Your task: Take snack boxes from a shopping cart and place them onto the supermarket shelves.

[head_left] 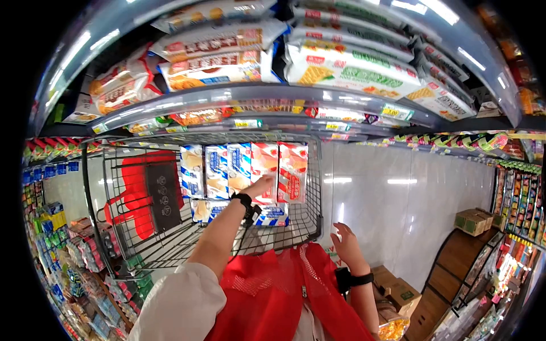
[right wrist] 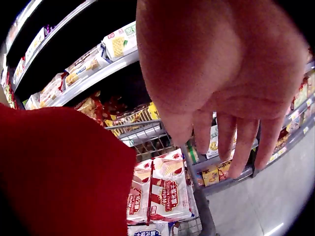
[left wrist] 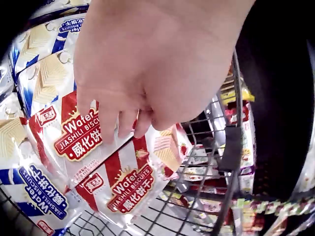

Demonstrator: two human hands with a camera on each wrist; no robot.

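Red-and-white striped plastic wafer packet (left wrist: 74, 140), upright in the black wire shopping cart (head_left: 310, 221) at frame centre, lies under my left hand's (head_left: 260, 186) straight fingertips, right hand (head_left: 344, 241) spread and empty; I would seat it flush against the neighbouring red packet (head_left: 294, 170).

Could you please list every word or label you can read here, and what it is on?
"Wafer", "JIASHILI BISCUITS", "威化饼干": on the red wafer pack.
"Wafer", "威化饼干": on the blue wafer pack.
The shelf price tags and the shelf packets are too small or blurred to read.
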